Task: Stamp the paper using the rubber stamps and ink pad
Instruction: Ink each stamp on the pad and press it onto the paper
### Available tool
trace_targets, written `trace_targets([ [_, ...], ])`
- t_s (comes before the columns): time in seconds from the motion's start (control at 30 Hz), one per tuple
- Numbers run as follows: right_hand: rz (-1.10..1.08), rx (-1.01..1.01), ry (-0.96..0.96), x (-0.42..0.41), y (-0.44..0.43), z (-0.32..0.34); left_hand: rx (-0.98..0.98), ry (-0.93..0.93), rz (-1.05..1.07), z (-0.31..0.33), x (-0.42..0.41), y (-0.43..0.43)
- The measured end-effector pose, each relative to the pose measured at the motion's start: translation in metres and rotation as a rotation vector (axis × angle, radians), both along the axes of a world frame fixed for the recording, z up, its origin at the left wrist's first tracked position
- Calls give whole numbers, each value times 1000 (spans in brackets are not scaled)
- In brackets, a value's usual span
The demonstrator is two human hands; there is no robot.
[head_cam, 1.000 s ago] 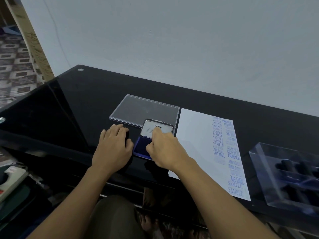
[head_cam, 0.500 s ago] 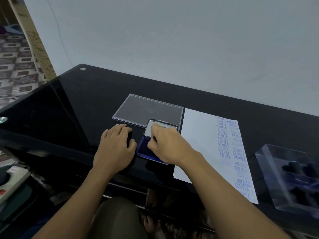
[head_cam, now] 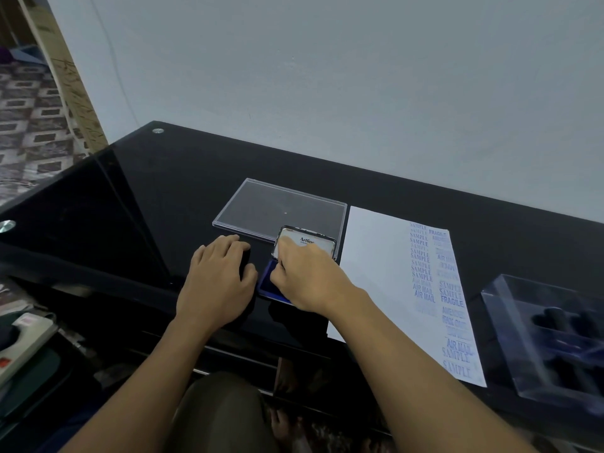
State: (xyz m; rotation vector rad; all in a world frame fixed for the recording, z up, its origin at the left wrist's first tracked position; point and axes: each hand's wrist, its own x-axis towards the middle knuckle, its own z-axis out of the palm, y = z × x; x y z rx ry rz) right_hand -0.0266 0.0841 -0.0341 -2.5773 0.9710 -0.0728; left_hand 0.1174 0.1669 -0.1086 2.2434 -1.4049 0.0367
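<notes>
The ink pad [head_cam: 265,280] lies open on the black table, its blue pad mostly under my right hand and its silver "Artline" lid [head_cam: 322,245] tilted up behind. My right hand [head_cam: 309,277] is curled fingers-down over the pad and pinches a small dark stamp, which is almost fully hidden. My left hand [head_cam: 217,282] rests palm down just left of the pad, with a black stamp [head_cam: 245,264] between its thumb and fingers. The white paper [head_cam: 376,273] lies to the right, with blue stamped words down its right side.
A clear flat plastic lid [head_cam: 261,207] lies behind the ink pad. A clear plastic stamp box [head_cam: 549,338] with dark stamps stands at the right table edge. A wall runs close behind the table. Clutter sits below the table at left.
My right hand has stayed over the ink pad, shifting slightly toward the lid. My left hand has kept its place beside the pad.
</notes>
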Motion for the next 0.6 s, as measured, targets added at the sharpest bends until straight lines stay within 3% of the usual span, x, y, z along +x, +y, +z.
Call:
trace_targets([
  [0.6, -168, 125, -52, 6, 9, 4, 35, 14, -15, -3, -1, 0],
])
